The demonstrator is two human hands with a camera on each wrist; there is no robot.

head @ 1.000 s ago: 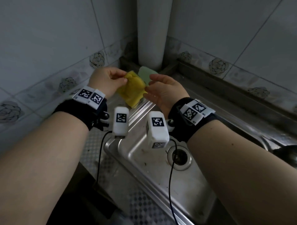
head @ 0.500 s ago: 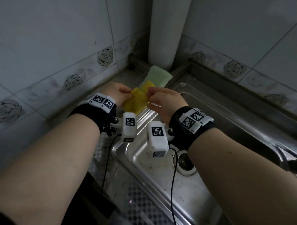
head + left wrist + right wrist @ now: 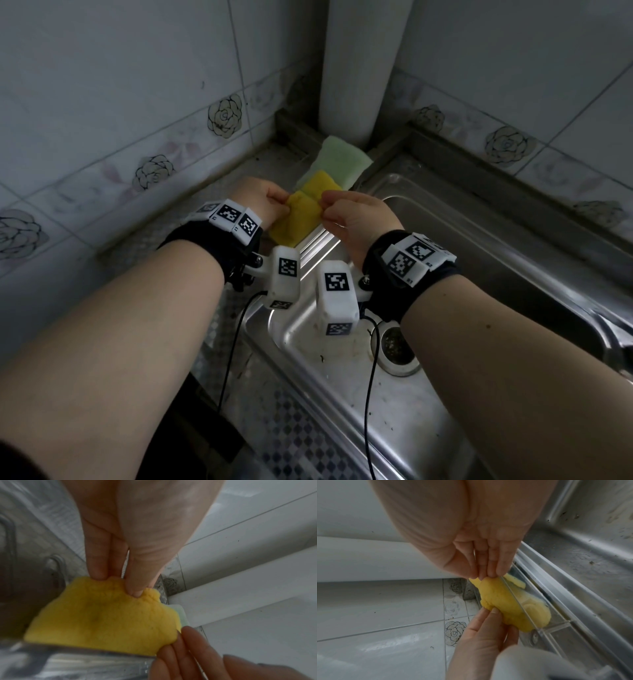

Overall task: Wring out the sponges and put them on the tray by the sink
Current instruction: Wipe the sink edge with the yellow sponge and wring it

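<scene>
Pinching opposite edges of the yellow sponge (image 3: 300, 215), left hand (image 3: 261, 200) and right hand (image 3: 356, 219) hold it.

1. Head cam: high, looks fwd and down at the sink (image 3: 479, 274) corner; widest view, both forearms in shot.
2. Left wrist cam: v. close, looks along the left hand (image 3: 137, 534) from palm side toward the tiled wall.
3. Right wrist cam: v. close, looks along the right hand (image 3: 462, 534) toward wall and sink rim.
4. Shared by all three: yellow sponge (image 3: 301, 216) (image 3: 102, 618) (image 3: 498, 601) between both hands.
</scene>
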